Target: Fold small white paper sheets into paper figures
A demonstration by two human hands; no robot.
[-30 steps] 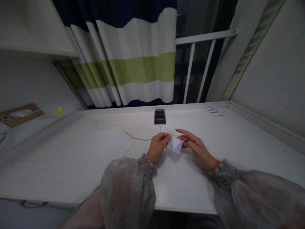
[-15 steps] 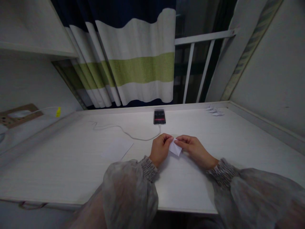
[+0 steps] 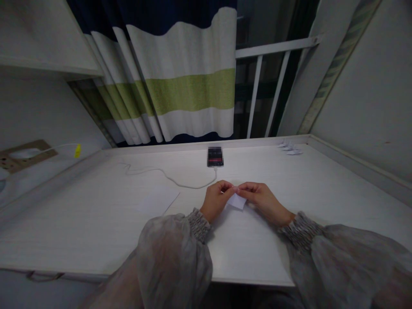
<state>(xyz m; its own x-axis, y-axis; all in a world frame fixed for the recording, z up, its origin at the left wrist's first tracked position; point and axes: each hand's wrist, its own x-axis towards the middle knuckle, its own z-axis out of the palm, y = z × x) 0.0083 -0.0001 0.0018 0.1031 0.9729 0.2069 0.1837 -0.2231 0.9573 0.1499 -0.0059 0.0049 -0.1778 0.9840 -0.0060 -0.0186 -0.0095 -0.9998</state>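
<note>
A small folded piece of white paper [image 3: 237, 201] is pinched between my two hands above the white desk [image 3: 251, 244]. My left hand [image 3: 216, 198] grips its upper left side with thumb and fingers together. On the other side my right hand [image 3: 262, 201] pinches the upper right edge, and the two thumbs almost meet. The fingers cover the paper's top part; its lower part sticks out below them. To the left, a flat sheet of white paper [image 3: 157, 201] lies on the desk.
Beyond my hands a phone [image 3: 215, 156] lies at the desk's back edge, joined to a white cable [image 3: 167, 177] curving left. Several small folded white paper pieces [image 3: 291, 149] sit in the back right corner. A power socket [image 3: 27, 154] is at the left wall; a curtain [image 3: 193, 94] hangs behind.
My thumbs have come closer together over the top of the folded paper, and less of it shows now. The other things on the desk stay where they were.
</note>
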